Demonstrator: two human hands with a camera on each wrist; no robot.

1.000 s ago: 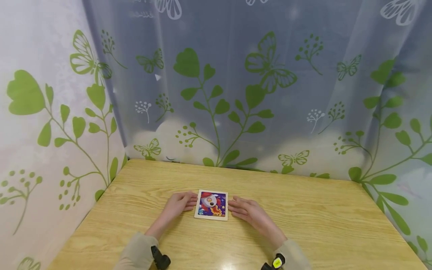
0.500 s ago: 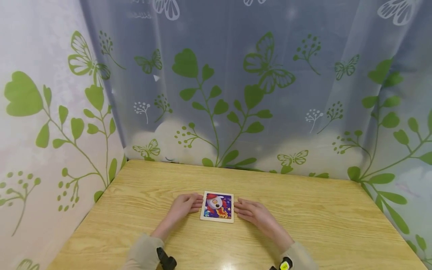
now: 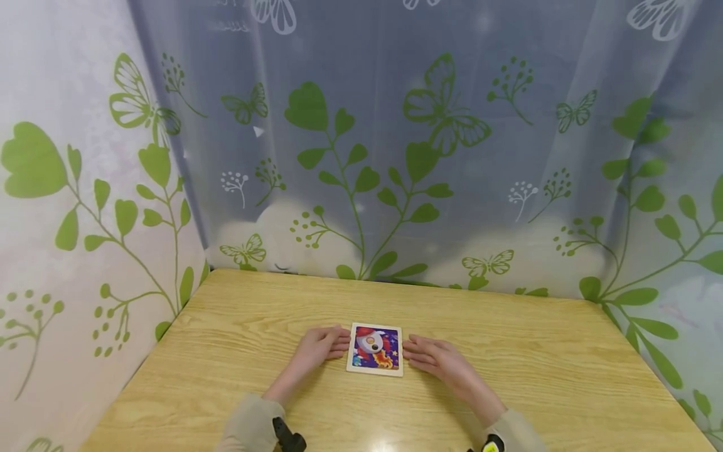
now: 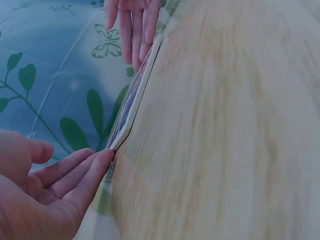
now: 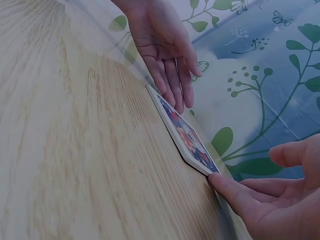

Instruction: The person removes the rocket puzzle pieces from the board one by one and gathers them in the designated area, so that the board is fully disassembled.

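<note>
A square picture puzzle board (image 3: 375,349) with a pale frame lies flat on the wooden table; a rocket with orange flames on purple is printed on it. My left hand (image 3: 317,351) is at its left edge, fingers extended, fingertips touching the frame. Opposite, the fingertips of my right hand (image 3: 442,361) are at the right edge, also with straight fingers. In the left wrist view the board (image 4: 134,100) appears edge-on between both hands. From the right wrist, its near corner meets the index fingertip of the right hand (image 5: 270,195).
The light wood-grain table (image 3: 536,351) reaches to a curtain (image 3: 373,157) printed with green leaves and butterflies at the back. More of this cloth hangs at the left and right sides. Black wrist cameras (image 3: 289,435) sit at the sleeve cuffs.
The puzzle board and both hands have shifted together to the right and slightly nearer in the head view. The hands keep the same straight-fingered pose on either side.
</note>
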